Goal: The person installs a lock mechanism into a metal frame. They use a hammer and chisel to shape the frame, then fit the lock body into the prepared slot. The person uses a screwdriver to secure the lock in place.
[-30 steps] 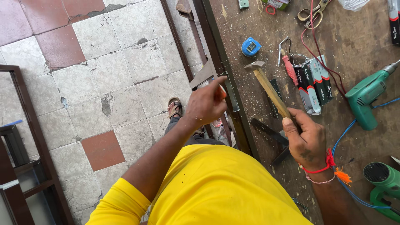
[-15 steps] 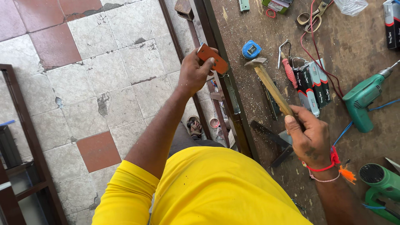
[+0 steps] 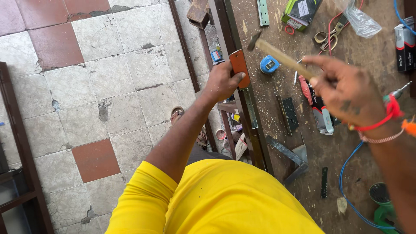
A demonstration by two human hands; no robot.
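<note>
1. The person's left hand (image 3: 223,82) is closed around the lower end of a flat, orange-brown wooden block with rounded ends (image 3: 239,67), pressing it against the edge of the dark brown wooden workbench (image 3: 333,151).
2. The block stands roughly upright along the bench edge, just beside a small blue round tape measure (image 3: 269,64) that lies on the bench top.
3. The right hand (image 3: 346,93) is clenched on the pale wooden handle of a hammer with a dark metal head (image 3: 277,53). The hammer is raised above the bench, its head pointing toward the block but not touching it; it looks slightly blurred.
4. A red thread band (image 3: 378,119) circles the right wrist.
5. The person wears a yellow shirt (image 3: 216,199), and one sandalled foot (image 3: 177,115) shows on the cracked grey and red tiled floor (image 3: 99,86) below.
6. On the bench, under and past the right hand, lie red-handled tools (image 3: 308,89), a dark metal lock case (image 3: 288,113) and a grey metal try square (image 3: 290,158).
7. Farther back are scissors with pale handles (image 3: 327,37), a green and black box (image 3: 301,11) and a clear plastic bag (image 3: 362,21).
8. A blue cable (image 3: 346,190) runs over the sawdust-strewn bench top toward a green power tool (image 3: 383,212) at the lower right corner.
</note>
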